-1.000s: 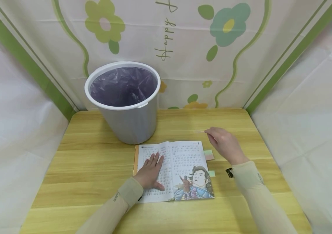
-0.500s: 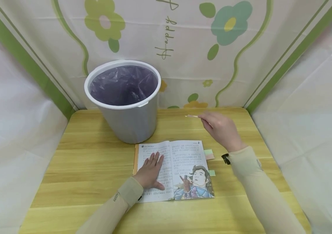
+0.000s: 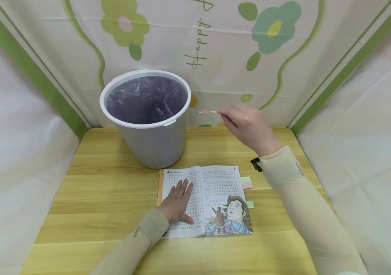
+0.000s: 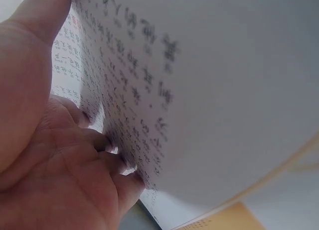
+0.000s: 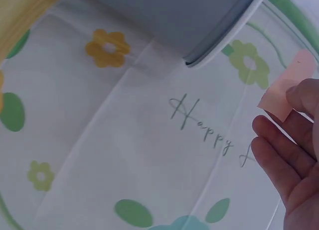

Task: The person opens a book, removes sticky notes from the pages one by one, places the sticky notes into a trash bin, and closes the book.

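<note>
An open book [image 3: 219, 185] lies on the table, with printed text and a cartoon picture on its right page. My left hand [image 3: 177, 204] rests spread on the left page; in the left wrist view its fingertips [image 4: 130, 182] touch the paper. Raised above the table's back part, my right hand [image 3: 250, 128] pinches a small pink sticky note [image 5: 280, 96] between thumb and fingers. That note appears edge-on in the head view, a short way right of the grey trash bin's rim [image 3: 187, 100]. A dark purple bag lines the bin.
Green and pink sticky tabs [image 3: 247, 182] and a green tab [image 3: 250, 204] stick out from the book's right edge. The bin stands just behind the book. A flower-printed cloth [image 3: 223, 49] hangs behind the wooden table [image 3: 106, 214].
My right hand has risen and moved left and away from me, carrying the pink sticky note from behind the book toward the bin's rim. The left hand and book stay put.
</note>
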Demonstrator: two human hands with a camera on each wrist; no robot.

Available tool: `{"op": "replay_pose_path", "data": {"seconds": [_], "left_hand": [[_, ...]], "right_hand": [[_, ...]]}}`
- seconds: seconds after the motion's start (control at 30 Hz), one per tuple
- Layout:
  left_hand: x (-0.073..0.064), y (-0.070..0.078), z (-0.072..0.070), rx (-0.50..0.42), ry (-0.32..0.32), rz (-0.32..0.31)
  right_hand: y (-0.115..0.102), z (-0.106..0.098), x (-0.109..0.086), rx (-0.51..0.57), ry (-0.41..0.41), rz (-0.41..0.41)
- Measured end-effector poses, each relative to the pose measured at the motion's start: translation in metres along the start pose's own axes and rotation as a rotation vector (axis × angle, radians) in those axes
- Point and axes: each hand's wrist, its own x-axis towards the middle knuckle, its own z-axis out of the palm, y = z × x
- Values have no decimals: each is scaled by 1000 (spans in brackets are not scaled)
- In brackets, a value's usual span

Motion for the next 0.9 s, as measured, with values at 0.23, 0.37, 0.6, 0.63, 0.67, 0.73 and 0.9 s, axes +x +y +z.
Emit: {"op": "replay_pose_path", "data": {"seconds": [0.23,0.37,0.6,0.63,0.67,0.73,0.9], "left_hand": [[1,-1,1,-4,13,-3],[1,-2,1,-6,21,3],[-1,1,-2,-19,20,11],[-1,1,-2,-22,18,10],[-1,1,-2,-21,18,10],[-1,1,-2,-22,18,9],[0,0,2,-20,22,6]], "right_hand": [[-4,9,47,50,4,-14],[-7,16,72,79,-51,3],[-15,27,112,135,-240,59],[-16,30,117,133,-260,57],[-18,33,122,134,-277,55],[-21,39,131,136,-313,64],[-31,56,151,99,-409,90]]}}
